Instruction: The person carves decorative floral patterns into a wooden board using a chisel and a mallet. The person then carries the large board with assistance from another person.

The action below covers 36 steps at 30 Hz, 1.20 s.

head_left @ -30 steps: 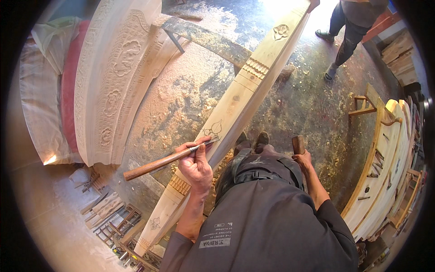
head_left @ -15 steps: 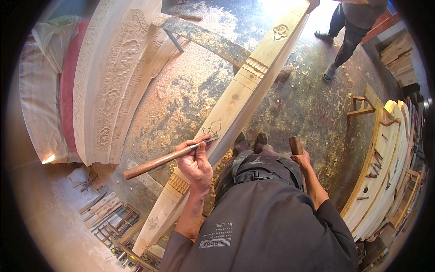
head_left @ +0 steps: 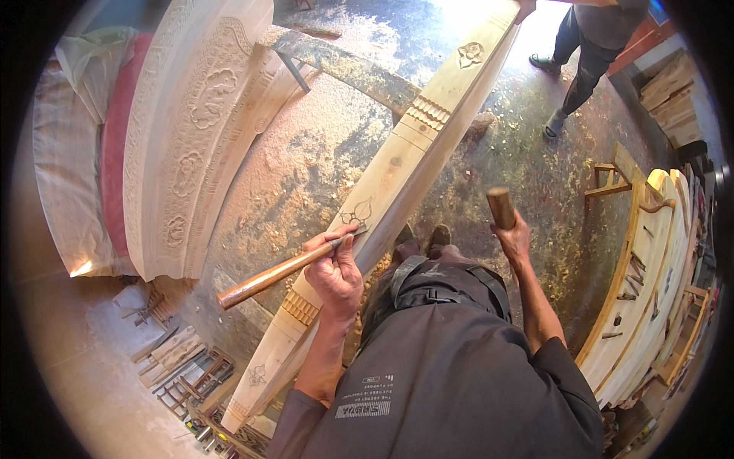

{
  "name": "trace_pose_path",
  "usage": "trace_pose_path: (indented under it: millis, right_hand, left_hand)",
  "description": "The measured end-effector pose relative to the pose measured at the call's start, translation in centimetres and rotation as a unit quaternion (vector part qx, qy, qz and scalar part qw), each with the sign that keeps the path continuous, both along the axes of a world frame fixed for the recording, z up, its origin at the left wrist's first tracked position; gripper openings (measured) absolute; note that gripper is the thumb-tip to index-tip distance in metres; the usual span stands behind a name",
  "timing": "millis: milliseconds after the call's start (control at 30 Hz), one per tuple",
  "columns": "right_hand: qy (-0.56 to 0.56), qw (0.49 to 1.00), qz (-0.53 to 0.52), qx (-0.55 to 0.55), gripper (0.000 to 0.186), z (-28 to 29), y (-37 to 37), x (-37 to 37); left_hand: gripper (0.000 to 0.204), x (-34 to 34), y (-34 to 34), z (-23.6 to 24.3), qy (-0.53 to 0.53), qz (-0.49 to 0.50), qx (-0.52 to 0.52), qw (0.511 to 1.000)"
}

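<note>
My left hand (head_left: 333,272) is closed on a chisel (head_left: 264,279) with a long round wooden handle, its metal end resting by a pencilled flower outline (head_left: 355,211) on a long pale wooden beam (head_left: 397,164) lying diagonally before me. Carved ridged bands and another flower motif mark the beam. My right hand (head_left: 514,241) grips a wooden mallet (head_left: 501,205), held up to the right of the beam, not touching the chisel.
A co-worker (head_left: 587,61) stands at the top right. Large carved panels (head_left: 191,138) and covering sheets (head_left: 73,176) are on the left. A curved board (head_left: 638,291) with hand tools is on the right. Wood shavings cover the floor (head_left: 283,130); tools (head_left: 183,367) lie lower left.
My right hand has lifted the mallet upward in the picture. My left hand has shifted slightly right, and the chisel's handle end has moved a little right and down.
</note>
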State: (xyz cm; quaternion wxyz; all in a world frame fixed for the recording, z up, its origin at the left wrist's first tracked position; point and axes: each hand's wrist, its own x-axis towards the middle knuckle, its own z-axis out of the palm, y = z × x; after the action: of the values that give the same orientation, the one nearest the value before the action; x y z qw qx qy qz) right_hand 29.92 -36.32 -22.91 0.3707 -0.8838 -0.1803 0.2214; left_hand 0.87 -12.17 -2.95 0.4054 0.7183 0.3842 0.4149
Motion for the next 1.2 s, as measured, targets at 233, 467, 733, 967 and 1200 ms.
trace_pose_path:
  millis: [233,467,733,967,1200]
  right_hand:
    - [-0.232,0.933,0.175,0.214,0.06,22.8,13.4,-0.5]
    - [-0.43,0.735,0.353,0.388,0.061,36.1,20.7,-4.9]
    - [-0.44,0.688,0.381,0.433,0.032,42.1,22.5,-8.5]
    - [-0.498,0.657,0.428,0.37,0.036,42.8,21.5,-9.6]
    - [-0.491,0.671,0.443,0.335,0.04,41.9,21.4,-9.0]
  left_hand:
    - [0.011,0.8,0.0,0.6,0.0,0.006,0.035,0.999]
    - [0.015,-0.4,0.4,-0.4,0.162,0.02,0.166,0.972]
    - [0.027,-1.1,0.5,-1.9,0.104,-0.009,0.203,0.974]
    - [0.026,-2.4,1.2,-4.9,0.1,-0.018,0.229,0.968]
    - [0.028,-4.6,2.7,-9.5,0.202,-0.027,0.284,0.937]
